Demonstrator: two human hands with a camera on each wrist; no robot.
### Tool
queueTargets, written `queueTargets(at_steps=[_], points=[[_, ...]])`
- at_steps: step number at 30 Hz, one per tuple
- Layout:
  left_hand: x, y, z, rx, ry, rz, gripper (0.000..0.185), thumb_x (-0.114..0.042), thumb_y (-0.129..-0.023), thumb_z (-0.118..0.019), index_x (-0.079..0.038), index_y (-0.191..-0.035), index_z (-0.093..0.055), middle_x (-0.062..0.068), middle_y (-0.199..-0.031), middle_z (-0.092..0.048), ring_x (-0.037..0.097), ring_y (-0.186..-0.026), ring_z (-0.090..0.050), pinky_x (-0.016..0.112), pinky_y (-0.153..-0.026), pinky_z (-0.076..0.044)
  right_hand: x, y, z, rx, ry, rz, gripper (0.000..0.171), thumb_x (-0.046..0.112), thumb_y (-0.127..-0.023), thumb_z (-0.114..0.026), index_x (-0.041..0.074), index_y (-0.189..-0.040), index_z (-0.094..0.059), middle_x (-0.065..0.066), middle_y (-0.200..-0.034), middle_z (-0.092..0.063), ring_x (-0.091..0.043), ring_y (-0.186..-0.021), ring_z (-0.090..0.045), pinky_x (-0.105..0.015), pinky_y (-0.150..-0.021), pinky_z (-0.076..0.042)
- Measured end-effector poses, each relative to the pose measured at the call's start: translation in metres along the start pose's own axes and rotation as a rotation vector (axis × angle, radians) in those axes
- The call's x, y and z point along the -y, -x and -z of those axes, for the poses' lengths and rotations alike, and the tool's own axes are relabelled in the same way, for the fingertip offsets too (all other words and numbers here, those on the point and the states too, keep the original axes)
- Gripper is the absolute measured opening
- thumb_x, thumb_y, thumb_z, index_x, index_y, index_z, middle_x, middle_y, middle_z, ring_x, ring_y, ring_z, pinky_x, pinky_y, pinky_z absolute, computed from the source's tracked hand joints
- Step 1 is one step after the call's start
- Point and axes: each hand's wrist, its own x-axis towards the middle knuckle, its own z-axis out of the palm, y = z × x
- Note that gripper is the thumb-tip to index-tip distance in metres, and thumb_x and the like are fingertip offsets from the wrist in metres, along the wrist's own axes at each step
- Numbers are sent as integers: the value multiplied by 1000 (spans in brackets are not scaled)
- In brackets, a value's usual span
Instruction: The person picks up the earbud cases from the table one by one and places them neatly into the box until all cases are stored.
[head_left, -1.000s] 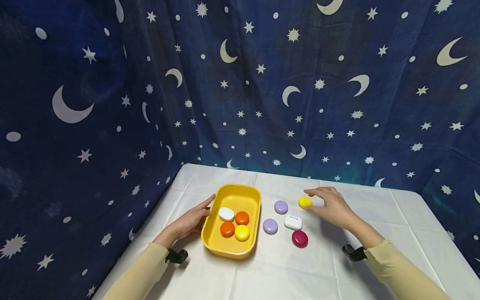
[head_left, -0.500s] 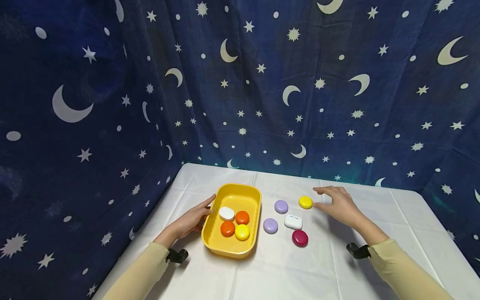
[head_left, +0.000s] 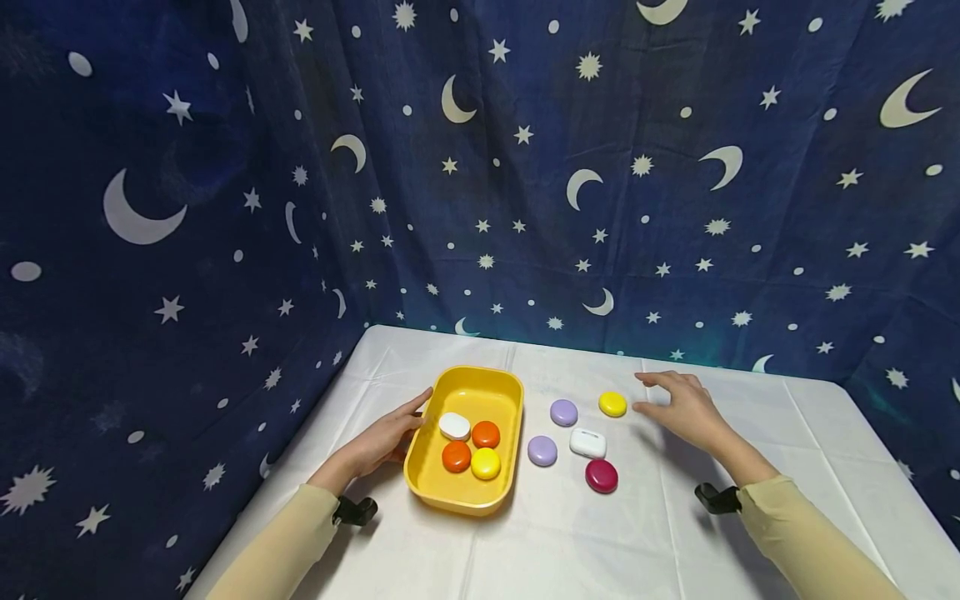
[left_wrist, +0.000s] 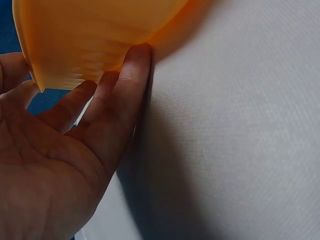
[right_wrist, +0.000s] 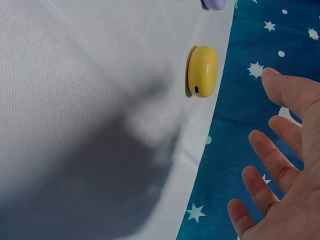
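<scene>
1. Right hand (head_left: 686,410): fingers spread, holding nothing, just right of yellow case (head_left: 612,404) on desk (head_left: 675,533).
2. Left hand (head_left: 386,437): straight fingers against yellow tray (head_left: 467,492) wall; farther from the case.

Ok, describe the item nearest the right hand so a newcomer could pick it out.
Start at the yellow plastic tray on the white tablecloth. Among the cases lying loose to its right, it is the small rounded yellow case, just off the right hand fingertips. It is the only yellow one outside the tray.
</scene>
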Motion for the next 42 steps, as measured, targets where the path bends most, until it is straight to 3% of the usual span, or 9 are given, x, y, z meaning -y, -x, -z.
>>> queueTargets(at_steps=[11,26,42], points=[[1,0,0,6,6,0,62,-30,-106,-48,-38,-163,-25,22,-155,-41,28,-115,-63,45,-86,-59,-6,-12,-14,34,0,-25,63,33,-91,-76,4,-144,-57,-24,-136,-59,-47,-124,-41,-69,-100,-32],[0,0,0,32,26,2,62,-27,-108,-45,-37,-164,-22,24,-156,-40,29,-116,-63,45,-87,-58,-4,-28,-39,118,22,-94,76,38,-81,-85,3,-143,-57,-20,-126,-64,-44,-118,-46,-64,-98,-36],[0,0,0,41,35,-5,61,-27,-108,-44,-37,-164,-22,24,-155,-42,29,-114,-64,45,-86,-59,0,-31,-48,132,20,-177,73,35,-81,-86,3,-141,-59,-25,-130,-61,-43,-117,-45,-64,-101,-35]])
